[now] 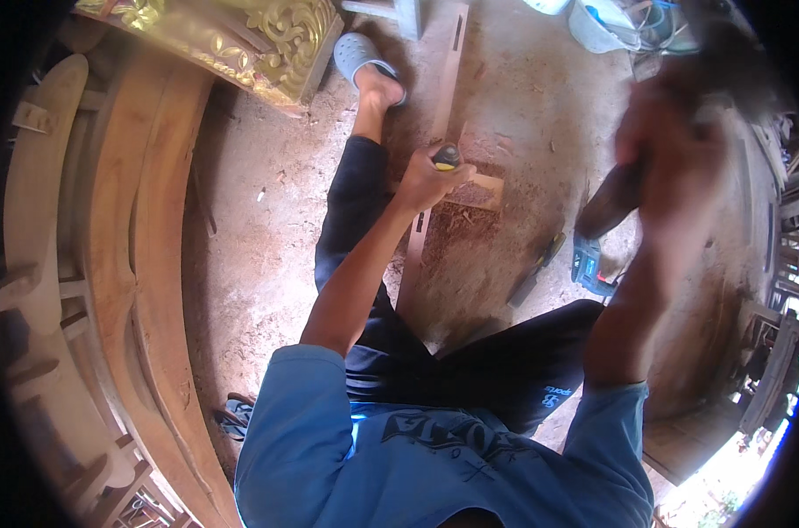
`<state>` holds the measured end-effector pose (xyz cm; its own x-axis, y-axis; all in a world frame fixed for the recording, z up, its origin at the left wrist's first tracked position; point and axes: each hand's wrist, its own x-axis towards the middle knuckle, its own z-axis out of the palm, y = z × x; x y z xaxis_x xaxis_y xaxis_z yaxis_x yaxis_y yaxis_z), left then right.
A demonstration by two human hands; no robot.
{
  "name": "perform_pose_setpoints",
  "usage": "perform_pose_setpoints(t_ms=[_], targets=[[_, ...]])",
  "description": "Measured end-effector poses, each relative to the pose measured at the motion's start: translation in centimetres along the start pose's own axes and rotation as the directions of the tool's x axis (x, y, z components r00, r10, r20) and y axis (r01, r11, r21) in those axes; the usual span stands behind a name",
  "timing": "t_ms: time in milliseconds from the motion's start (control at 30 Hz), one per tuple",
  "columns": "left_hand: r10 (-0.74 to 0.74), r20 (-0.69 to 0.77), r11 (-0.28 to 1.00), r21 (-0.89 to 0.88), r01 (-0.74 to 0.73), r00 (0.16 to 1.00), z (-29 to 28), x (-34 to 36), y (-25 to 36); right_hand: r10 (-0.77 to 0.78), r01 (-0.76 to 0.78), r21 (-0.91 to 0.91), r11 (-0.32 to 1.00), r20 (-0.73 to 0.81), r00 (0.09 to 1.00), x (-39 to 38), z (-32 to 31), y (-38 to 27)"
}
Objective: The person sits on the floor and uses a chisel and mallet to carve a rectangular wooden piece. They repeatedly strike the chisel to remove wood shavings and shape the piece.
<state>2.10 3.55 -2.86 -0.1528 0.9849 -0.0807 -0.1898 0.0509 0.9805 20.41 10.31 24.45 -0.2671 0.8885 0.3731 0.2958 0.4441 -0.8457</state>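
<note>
Near the middle, my left hand [430, 183] is wrapped round the upright handle of a chisel [447, 157]; its black and yellow top shows, but the blade is hidden. Beneath that hand runs a long narrow wooden strip [452, 75] with slots cut in it, lying across a short wood block [489, 190] among shavings. Raised at the upper right, my right hand [668, 145] is smeared by motion. It grips what looks like a wooden mallet [612, 201], a brown end below the fist and a dark blurred mass above it.
On the floor at right lie another chisel-like tool [537, 271] and a blue power tool [590, 266]. Long shaped timbers [157, 220] line the left. A gold carved piece [285, 53] stands at the far left, a pale basin [600, 28] at the far right. My left leg stretches forward.
</note>
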Motion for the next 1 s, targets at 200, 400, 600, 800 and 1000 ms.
perform_pose_setpoints(t_ms=[200, 400, 600, 800, 1000], targets=[[0.016, -0.021, 0.997, 0.071, -0.015, 1.0, -0.1, 0.6, -1.4, 0.03, -0.012, -0.209, 0.978, 0.083, 0.996, -2.1, 7.3, 4.0], [-0.009, -0.154, 0.962, 0.268, 0.051, 0.988, 0.6, -2.8, -0.1, 0.437, -0.184, -0.497, 0.848, 0.46, 0.773, -9.5, 5.4, 12.7], [0.076, -0.401, 0.955, 0.293, 0.049, 0.913, 0.6, 5.1, -2.8, 0.669, -0.589, -0.322, 0.741, 0.28, 0.688, -13.8, 0.7, 15.1], [-0.086, -0.313, 0.991, 0.071, 0.114, 0.946, -0.1, 5.6, -2.3, 0.766, -0.814, -0.067, 0.577, 0.39, 0.51, -14.9, 1.5, 17.1], [-0.054, -0.447, 0.937, 0.287, 0.2, 0.893, 1.2, 2.2, 2.1, 0.745, -0.786, -0.111, 0.608, 0.421, 0.517, -14.8, 2.4, 15.6]])
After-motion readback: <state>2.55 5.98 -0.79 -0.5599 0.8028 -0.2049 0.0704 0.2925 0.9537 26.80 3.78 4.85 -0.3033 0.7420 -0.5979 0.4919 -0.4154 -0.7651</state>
